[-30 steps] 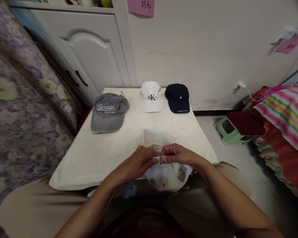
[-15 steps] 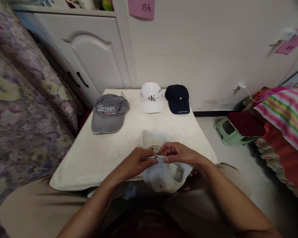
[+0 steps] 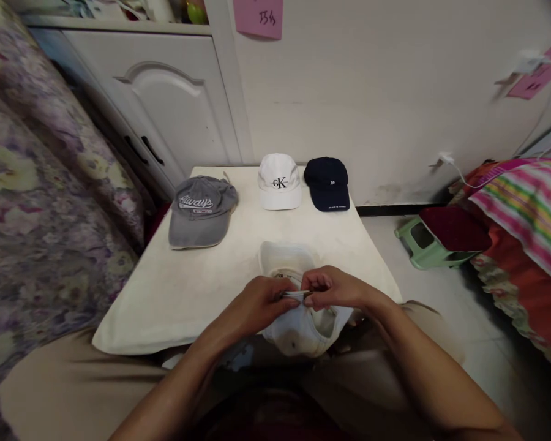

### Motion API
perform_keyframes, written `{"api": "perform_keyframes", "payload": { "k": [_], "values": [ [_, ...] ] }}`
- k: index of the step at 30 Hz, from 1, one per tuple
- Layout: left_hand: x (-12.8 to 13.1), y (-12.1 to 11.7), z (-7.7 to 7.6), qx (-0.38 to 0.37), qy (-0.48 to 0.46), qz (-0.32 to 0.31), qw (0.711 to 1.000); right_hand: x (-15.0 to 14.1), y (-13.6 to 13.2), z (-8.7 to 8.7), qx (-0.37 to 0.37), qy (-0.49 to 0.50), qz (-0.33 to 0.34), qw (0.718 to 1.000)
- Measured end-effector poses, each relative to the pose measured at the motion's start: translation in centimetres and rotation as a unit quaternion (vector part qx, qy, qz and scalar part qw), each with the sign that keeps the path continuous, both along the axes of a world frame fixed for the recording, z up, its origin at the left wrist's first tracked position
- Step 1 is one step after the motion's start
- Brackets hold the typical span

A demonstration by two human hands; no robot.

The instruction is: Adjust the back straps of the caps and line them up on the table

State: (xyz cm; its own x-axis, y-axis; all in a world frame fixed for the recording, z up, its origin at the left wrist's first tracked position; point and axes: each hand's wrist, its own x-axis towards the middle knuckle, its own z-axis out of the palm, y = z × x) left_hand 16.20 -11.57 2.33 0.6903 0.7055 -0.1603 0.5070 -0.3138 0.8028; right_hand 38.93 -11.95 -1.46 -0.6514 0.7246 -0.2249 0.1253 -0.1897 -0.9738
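A pale, whitish-blue baseball cap (image 3: 294, 337) is held at the near edge of the table, its brim pointing away from me and its back opening towards the lower right. My left hand (image 3: 269, 298) pinches the cap's edge from the left, thumb below and fingers above. From the right, my right hand (image 3: 328, 286) pinches the same edge close beside it, its fingers curled. The fingertips partly cover the strip between them. Farther back lie a grey cap (image 3: 201, 211) with white lettering, a white cap (image 3: 280, 182) with black letters and a navy cap (image 3: 327, 184).
The caps lie on a cream-covered table (image 3: 165, 306) against the wall. A white cabinet (image 3: 160, 92) and a floral curtain (image 3: 50, 233) stand to the left. A green stool (image 3: 416, 242) with a dark red top and a bed with a striped cover (image 3: 528, 196) are at the right.
My left hand has shifted slightly right along the cap's edge, its fingertips closer to my right hand. The other caps stay where they were.
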Motion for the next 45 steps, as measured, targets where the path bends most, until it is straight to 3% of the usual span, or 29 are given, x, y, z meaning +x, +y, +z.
{"api": "perform_keyframes", "payload": {
  "k": [6,12,15,24,28,45],
  "values": [
    [0.0,0.5,-0.5,-0.066,-0.014,0.011,0.998,0.0,0.0,0.2,0.031,-0.006,-0.006,0.999],
    [0.3,0.5,-0.1,0.005,0.034,-0.025,0.999,-0.4,-0.1,0.2,0.016,-0.015,-0.023,0.999],
    [0.4,0.6,-0.2,0.002,0.02,-0.015,1.0,-0.4,0.0,0.4,-0.016,-0.019,-0.034,0.999],
    [-1.5,2.0,-0.4,-0.183,-0.11,-0.027,0.977,1.2,0.9,-0.1,-0.081,0.091,0.032,0.992],
    [-2.2,2.5,-0.5,-0.231,-0.129,-0.029,0.964,1.3,1.0,-0.3,-0.094,0.123,0.04,0.987],
    [-1.7,2.7,-0.2,-0.194,-0.104,-0.063,0.973,1.2,1.1,-0.4,-0.081,0.111,0.048,0.989]
  ]
}}
